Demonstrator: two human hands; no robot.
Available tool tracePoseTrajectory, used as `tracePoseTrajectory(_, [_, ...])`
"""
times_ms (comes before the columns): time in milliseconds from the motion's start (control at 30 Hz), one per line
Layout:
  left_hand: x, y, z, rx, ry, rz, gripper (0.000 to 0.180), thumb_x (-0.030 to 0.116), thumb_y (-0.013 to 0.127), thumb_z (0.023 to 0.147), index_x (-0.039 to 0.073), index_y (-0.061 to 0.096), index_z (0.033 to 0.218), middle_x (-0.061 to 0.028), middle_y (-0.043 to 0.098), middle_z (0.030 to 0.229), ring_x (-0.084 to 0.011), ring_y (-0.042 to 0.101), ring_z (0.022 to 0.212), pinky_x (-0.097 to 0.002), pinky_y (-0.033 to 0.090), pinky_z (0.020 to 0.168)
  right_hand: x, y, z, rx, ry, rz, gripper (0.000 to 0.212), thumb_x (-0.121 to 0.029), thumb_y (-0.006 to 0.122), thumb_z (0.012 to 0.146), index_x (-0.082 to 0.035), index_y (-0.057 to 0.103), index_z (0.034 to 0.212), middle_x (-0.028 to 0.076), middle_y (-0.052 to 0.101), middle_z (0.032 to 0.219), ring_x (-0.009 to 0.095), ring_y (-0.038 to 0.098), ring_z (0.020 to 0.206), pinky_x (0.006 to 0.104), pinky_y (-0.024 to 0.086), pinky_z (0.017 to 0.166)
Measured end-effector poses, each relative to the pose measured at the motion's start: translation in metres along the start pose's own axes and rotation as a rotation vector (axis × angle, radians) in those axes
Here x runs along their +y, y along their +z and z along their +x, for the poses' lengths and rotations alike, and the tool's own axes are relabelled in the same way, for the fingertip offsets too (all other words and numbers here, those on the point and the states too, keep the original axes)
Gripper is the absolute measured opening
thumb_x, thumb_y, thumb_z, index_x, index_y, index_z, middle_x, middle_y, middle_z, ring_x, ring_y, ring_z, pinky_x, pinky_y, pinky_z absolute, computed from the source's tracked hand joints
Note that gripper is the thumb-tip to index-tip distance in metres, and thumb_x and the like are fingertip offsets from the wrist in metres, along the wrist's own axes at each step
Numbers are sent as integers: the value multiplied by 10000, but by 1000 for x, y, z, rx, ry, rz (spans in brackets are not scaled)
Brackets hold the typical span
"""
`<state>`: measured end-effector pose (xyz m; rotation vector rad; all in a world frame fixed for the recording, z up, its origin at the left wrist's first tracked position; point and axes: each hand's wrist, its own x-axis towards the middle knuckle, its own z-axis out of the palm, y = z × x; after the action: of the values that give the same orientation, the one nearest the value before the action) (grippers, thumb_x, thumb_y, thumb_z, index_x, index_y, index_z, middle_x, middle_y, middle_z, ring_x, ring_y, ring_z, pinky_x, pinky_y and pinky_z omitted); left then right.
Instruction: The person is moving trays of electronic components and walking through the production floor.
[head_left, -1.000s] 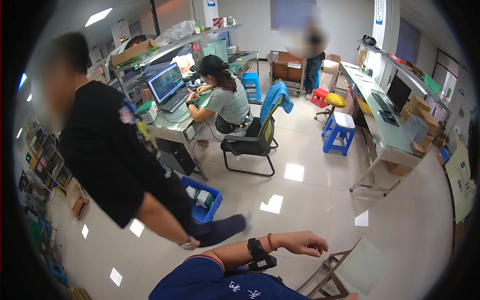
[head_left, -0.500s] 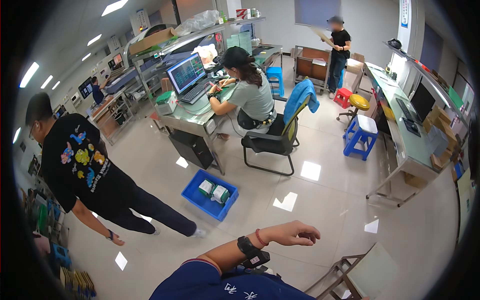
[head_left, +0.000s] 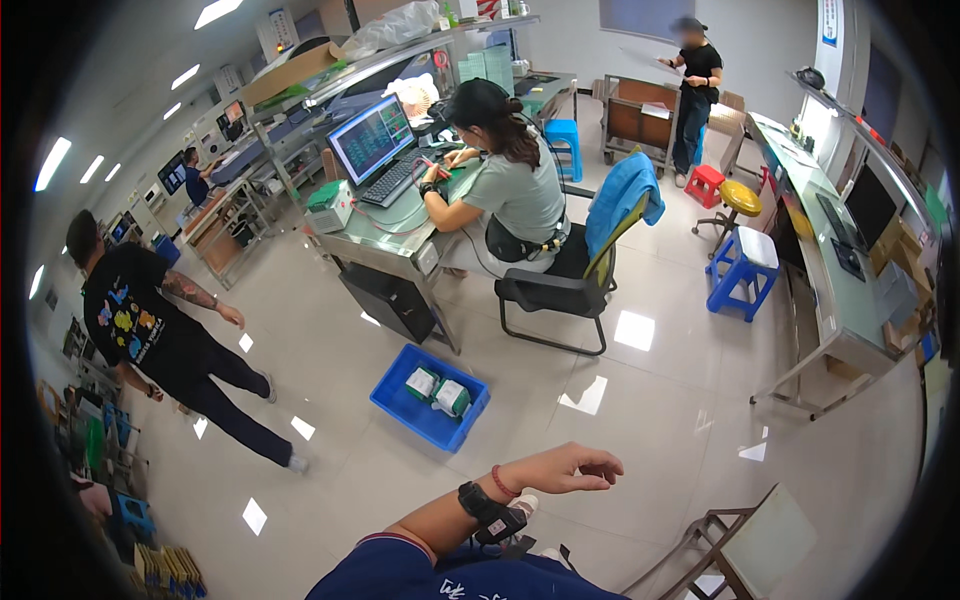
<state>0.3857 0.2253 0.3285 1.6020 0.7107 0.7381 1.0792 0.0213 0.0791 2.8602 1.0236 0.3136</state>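
My left hand (head_left: 567,468) hangs in the air before my body, its fingers loosely bent and a little apart, holding and touching nothing. A red bead bracelet (head_left: 504,482) and a black strap with a small box (head_left: 492,512) are on that wrist. Beyond the hand, on the floor, is a blue plastic bin (head_left: 415,428), nearest among the loose things. Inside it lie white-and-green bundles (head_left: 452,398). My right hand is out of the picture.
A seated person (head_left: 510,160) works at a bench with a laptop (head_left: 372,150). Another person (head_left: 150,320) walks at the left; one stands at the back with a flat sheet. A black chair (head_left: 565,285), blue stool (head_left: 742,275), right-hand bench (head_left: 850,320) and folding chair (head_left: 755,545) stand around.
The walking person has gone farther off to the left. My left hand has shifted slightly left in the picture, while the bin and furniture have slid a little right. My feet now show.
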Motion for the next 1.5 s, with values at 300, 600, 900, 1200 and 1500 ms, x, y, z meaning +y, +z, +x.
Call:
tracePoseTrajectory(300, [-19, -29, 50, -119, 1, -4, 280, 184, 553, 850, 35, 522, 1086, -66, 615, 911, -133, 589, 825, -267, 460, 741, -23, -54, 3, 195, 459, 981, 237, -95, 412, 815, 82, 555, 879, 193, 601, 829, 277, 555, 718, 382, 447, 589])
tracePoseTrajectory(600, [-17, -13, 133, -234, 78, -45, 264, 182, 546, 855, 23, 527, 1065, -75, 616, 889, -140, 594, 796, -269, 469, 715, -14, -50, 22, 375, 44, 858, 244, -127, 445, 796, 91, 553, 813, 186, 601, 786, 278, 556, 693, 394, 444, 574])
tracePoseTrajectory(900, [-3, 1, 195, -192, 76, -16, 264, 173, 544, 853, 8, 521, 1058, -84, 613, 883, -149, 599, 802, -269, 475, 725, -140, -121, 99, -53, 384, 747, 296, -185, 508, 755, 107, 550, 735, 203, 593, 728, 277, 565, 690, 404, 449, 582])
tracePoseTrajectory(1200, [7, 15, 233, -133, 51, 60, 265, 164, 549, 847, 5, 520, 1056, -90, 610, 874, -149, 600, 795, -267, 476, 720, -122, 21, 279, -4, 320, 722, 332, -229, 492, 780, 94, 565, 798, 211, 597, 817, 301, 572, 724, 397, 459, 623])
tracePoseTrajectory(1500, [19, 20, 253, -76, 36, 83, 258, 154, 548, 848, 5, 521, 1057, -81, 608, 880, -149, 592, 789, -274, 477, 722, -189, 59, 362, 273, -191, 621, 366, -267, 425, 853, 70, 561, 896, 208, 587, 925, 316, 554, 810, 403, 447, 724])
